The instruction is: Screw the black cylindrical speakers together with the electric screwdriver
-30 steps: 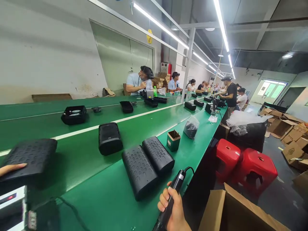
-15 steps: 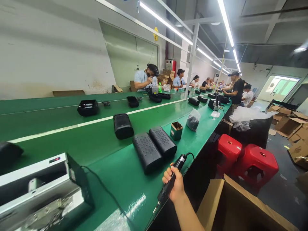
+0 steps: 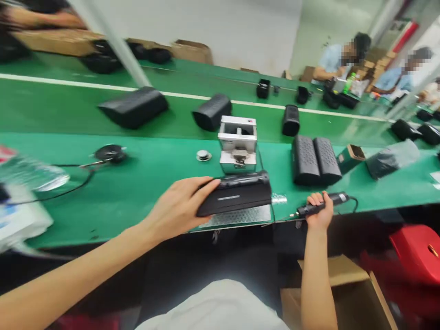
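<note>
My left hand (image 3: 187, 201) grips the left end of a black speaker housing (image 3: 237, 195), held above a bubble-wrap sheet (image 3: 240, 216) at the bench's front edge. In my right hand (image 3: 320, 208) is a black electric screwdriver (image 3: 309, 209), its bit pointing left toward the housing but apart from it. Behind the housing stands a silver metal machine (image 3: 238, 144), perhaps a screw feeder. A small round silver part (image 3: 203, 156) lies to its left. Two black housings with dotted faces (image 3: 305, 160) sit side by side beyond my right hand.
More black housings (image 3: 135, 107) rest on the green conveyor (image 3: 178, 110). A green box (image 3: 350, 158) and a bagged dark item (image 3: 392, 158) are at right. A loose speaker driver (image 3: 110, 154) with cables lies left. Below right are an open carton (image 3: 357, 298) and red stool (image 3: 417, 252). People sit across the line.
The view has swung left and down. My left hand and the black housing it holds have come into view. My right hand still holds the screwdriver.
</note>
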Tool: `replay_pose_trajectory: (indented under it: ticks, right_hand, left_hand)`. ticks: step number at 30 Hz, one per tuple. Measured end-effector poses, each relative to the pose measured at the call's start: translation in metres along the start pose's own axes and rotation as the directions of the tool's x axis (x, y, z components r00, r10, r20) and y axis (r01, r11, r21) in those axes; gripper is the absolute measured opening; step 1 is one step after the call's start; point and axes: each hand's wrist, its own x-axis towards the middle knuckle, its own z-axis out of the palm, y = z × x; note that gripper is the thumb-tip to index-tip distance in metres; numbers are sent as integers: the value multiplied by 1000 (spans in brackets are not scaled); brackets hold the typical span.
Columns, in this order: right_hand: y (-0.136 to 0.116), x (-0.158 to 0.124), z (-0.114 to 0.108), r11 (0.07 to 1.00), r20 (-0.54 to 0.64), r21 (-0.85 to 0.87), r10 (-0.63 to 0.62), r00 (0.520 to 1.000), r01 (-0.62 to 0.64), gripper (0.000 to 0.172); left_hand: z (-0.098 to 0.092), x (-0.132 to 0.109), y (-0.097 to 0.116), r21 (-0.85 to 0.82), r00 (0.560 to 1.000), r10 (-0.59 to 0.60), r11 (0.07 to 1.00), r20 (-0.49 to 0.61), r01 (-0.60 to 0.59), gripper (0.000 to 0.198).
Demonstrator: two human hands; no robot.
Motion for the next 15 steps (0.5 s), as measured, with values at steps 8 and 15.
replay_pose_trajectory:
  ticks: [8, 15]
  right_hand:
    - [-9, 7, 0, 999, 138, -16, -47, 989, 49, 35]
    - [0, -10, 6, 982, 82, -82, -165, 983, 171, 29]
  left_hand:
    - [47, 5, 16, 77, 999, 49, 996, 7, -50, 80]
    - [33, -29, 2, -107, 985, -82, 992, -149, 67, 105]
